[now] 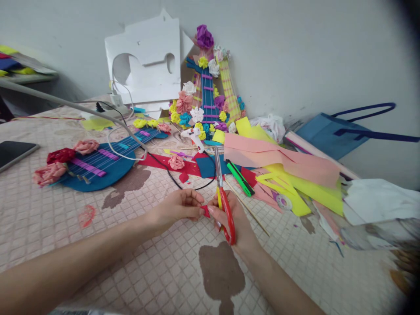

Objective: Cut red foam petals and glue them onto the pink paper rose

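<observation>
Pinching one small red scrap [206, 211] between thumb and fingers, the left hand [182, 206] sits beside the right hand [241, 222] over the table [157, 267]; the right thumb seems to touch the scrap too, and that hand is curled round one pair of scissors [225, 205], blades pointing away. Beyond lie one green cutter [239, 177], one white glue gun [194, 138] and one loose pink rose [176, 162]. At left, one blue guitar shape [120, 167] bears three large roses [61, 155] at its near end.
</observation>
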`<state>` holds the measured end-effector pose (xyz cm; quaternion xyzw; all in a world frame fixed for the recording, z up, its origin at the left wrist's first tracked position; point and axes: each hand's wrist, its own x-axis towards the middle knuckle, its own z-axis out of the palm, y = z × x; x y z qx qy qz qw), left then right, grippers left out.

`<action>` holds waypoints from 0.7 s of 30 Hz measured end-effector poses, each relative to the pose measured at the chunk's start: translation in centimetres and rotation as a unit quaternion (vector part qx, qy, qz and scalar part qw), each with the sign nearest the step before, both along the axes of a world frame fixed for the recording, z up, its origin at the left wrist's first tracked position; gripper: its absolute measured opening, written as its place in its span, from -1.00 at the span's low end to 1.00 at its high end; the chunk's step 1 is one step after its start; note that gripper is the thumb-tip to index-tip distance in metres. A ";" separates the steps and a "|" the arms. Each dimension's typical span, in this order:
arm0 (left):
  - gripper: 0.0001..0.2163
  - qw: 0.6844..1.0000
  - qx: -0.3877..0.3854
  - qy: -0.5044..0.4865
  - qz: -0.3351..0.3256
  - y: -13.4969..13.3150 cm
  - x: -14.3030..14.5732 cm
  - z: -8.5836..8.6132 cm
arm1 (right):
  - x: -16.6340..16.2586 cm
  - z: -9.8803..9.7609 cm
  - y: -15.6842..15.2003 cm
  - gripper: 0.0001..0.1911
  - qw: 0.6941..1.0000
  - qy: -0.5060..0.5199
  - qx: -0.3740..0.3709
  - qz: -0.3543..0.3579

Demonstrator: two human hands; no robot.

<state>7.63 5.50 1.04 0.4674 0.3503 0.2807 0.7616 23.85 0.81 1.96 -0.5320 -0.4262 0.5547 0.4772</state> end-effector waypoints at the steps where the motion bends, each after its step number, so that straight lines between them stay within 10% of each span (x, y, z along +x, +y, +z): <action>1: -0.70 1.000 0.005 0.003 0.001 0.0 0.0 0.0 | 0.0 0.0 0.0 -0.60 1.000 -0.005 -0.001 -0.003; 21: -0.77 0.998 0.040 0.042 -0.035 -0.7 0.3 0.6 | -0.3 0.0 0.1 -0.64 0.998 -0.005 0.041 -0.050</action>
